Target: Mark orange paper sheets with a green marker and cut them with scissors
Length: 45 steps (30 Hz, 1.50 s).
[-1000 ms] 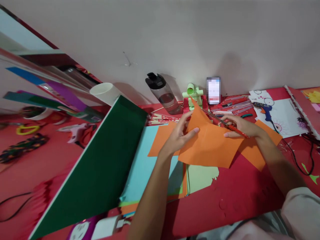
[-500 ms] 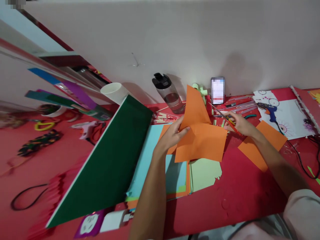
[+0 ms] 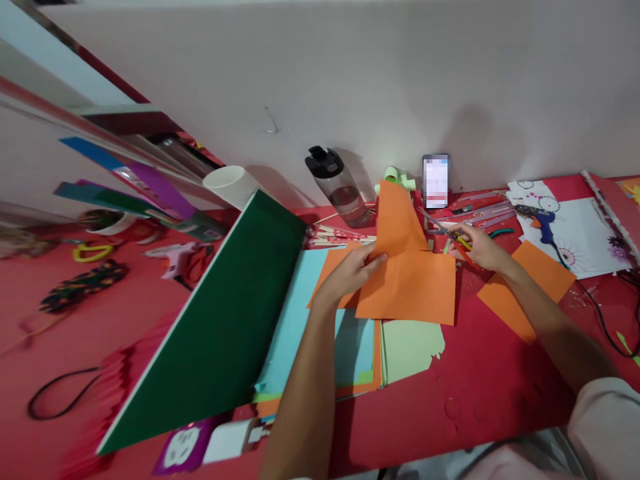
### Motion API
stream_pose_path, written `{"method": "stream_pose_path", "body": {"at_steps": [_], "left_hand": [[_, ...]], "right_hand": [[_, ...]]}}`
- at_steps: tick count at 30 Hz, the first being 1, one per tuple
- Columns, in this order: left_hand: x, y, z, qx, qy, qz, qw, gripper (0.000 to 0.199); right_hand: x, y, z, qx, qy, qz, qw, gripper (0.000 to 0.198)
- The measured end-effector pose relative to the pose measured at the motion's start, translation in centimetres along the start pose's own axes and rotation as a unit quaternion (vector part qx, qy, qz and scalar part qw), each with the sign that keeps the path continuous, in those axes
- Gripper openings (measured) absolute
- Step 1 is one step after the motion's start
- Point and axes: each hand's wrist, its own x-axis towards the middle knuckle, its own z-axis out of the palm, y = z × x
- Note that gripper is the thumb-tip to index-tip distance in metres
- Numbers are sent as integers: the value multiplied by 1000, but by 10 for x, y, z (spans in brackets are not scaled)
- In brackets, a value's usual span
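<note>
My left hand (image 3: 353, 272) pinches an orange sheet of paper (image 3: 415, 287) by its left part, thumb on top. A cut runs into the sheet from the right, and its upper flap (image 3: 399, 217) stands up away from the lower part. My right hand (image 3: 477, 248) is closed around the handles of a pair of scissors (image 3: 459, 240), whose blades point up and left, just right of the flap. Another orange piece (image 3: 525, 290) lies beneath my right forearm. Under the held sheet are a stack of coloured paper (image 3: 295, 327) and a pale green sheet (image 3: 413, 350).
A dark green board (image 3: 215, 320) leans at the left. Along the wall stand a water bottle (image 3: 340, 190), a white roll (image 3: 227, 183) and a phone (image 3: 437, 181). A blue glue gun (image 3: 544, 225) with its cord lies right, a pink glue gun (image 3: 175, 257) left.
The orange sheet has shifted slightly right, and its raised flap has tilted lower. My left hand has moved a little right with it. The scissors stay near the flap's right side.
</note>
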Motion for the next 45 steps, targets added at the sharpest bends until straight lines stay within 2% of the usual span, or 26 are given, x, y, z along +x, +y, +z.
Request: {"method": "stream_pose_path", "body": {"at_steps": [4, 6, 12, 17, 20, 23, 27, 30, 33, 37, 39, 42, 45], "left_hand": [[-5, -6, -6, -94, 101, -9, 990, 43], [-5, -9, -7, -113, 128, -10, 985, 46], [5, -14, -2, -98, 100, -19, 990, 56], [4, -17, -2, -69, 72, -29, 995, 45], [3, -15, -1, -29, 63, -37, 997, 37], [3, -10, 2, -15, 69, -38, 997, 37], [-2, 2, 2, 32, 97, 7, 995, 37], [-8, 9, -3, 80, 87, 46, 992, 36], [-12, 12, -7, 119, 84, 73, 987, 34], [-7, 15, -3, 109, 81, 85, 987, 33], [-2, 16, 1, 66, 91, 78, 991, 37], [5, 16, 10, 8, 139, 46, 989, 48], [9, 13, 15, 27, 193, 6, 981, 48]], "right_hand": [[-1, -7, -4, 64, 29, 0, 998, 56], [-1, -9, -3, 100, 44, 11, 994, 60], [0, -4, 3, 137, 53, 38, 988, 61], [0, 4, 12, 134, 35, 59, 989, 63], [1, 12, 18, 117, 24, 46, 992, 60], [1, 17, 20, 77, 5, 26, 997, 52], [2, 19, 20, 54, -13, -8, 998, 48], [2, 14, 18, 63, -1, -32, 997, 47], [2, 7, 15, 69, 28, -26, 997, 49], [2, 0, 10, 55, 83, -32, 994, 52], [3, 0, 7, 52, 90, -35, 994, 53], [3, 1, 4, 40, 90, -33, 995, 52], [3, 3, 3, 29, 93, -35, 995, 50]]}}
